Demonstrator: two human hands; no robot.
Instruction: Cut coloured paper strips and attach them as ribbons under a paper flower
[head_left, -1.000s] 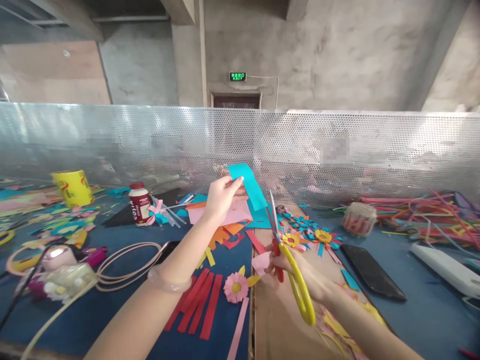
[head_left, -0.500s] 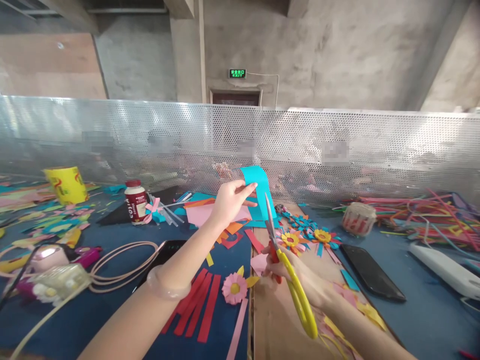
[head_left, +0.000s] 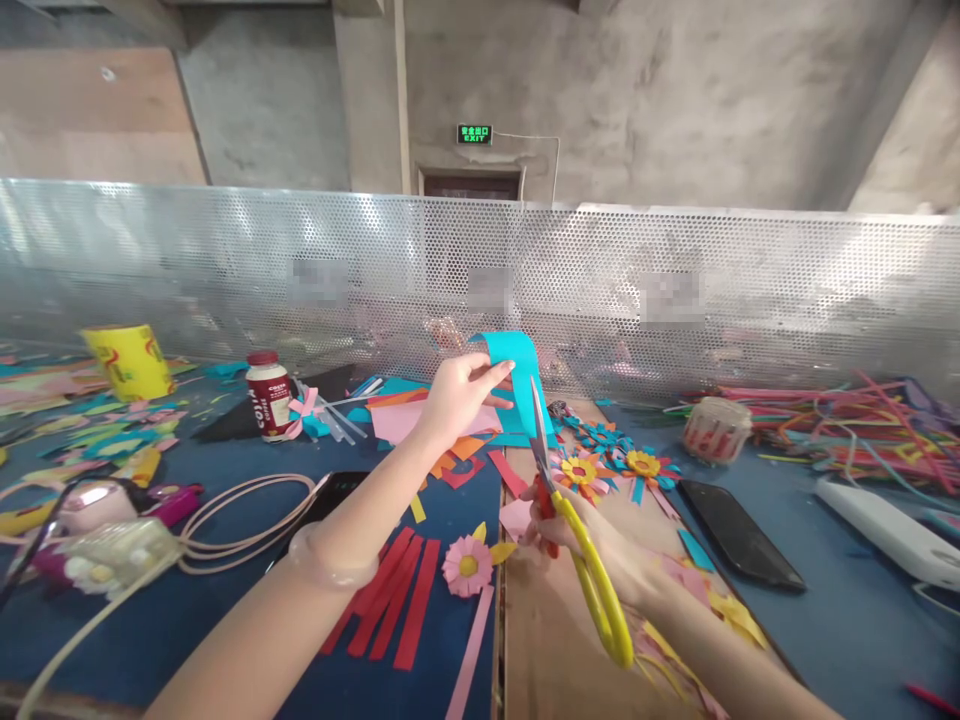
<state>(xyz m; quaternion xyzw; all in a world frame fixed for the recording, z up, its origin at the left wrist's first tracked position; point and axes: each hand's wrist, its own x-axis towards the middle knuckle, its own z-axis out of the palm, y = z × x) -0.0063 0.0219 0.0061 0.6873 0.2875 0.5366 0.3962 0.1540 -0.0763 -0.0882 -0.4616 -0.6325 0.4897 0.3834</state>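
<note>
My left hand (head_left: 466, 392) pinches a curling turquoise paper strip (head_left: 517, 352) between thumb and fingers, its free end hanging down on the right. Scissors (head_left: 561, 505) with yellow and red handles are gripped in my right hand (head_left: 581, 535). Their blades point up and look almost closed, with the tips at the strip's right edge; I cannot tell whether they touch it. Below, a pink paper flower (head_left: 468, 566) with a yellow centre lies near several red strips (head_left: 412, 600) and one pink strip (head_left: 472, 655).
Finished paper flowers (head_left: 579, 470) lie right of centre beside a black phone (head_left: 741, 535). Leftward stand a coffee bottle (head_left: 268, 395) and a yellow tape roll (head_left: 131, 362), near a coiled cable (head_left: 247, 520). Coloured sticks (head_left: 847, 425) pile up at right. A perforated metal screen (head_left: 360, 270) runs behind.
The strip has shifted slightly left and curls over further behind my left hand. Both hands keep their grips. The whole view has moved a little.
</note>
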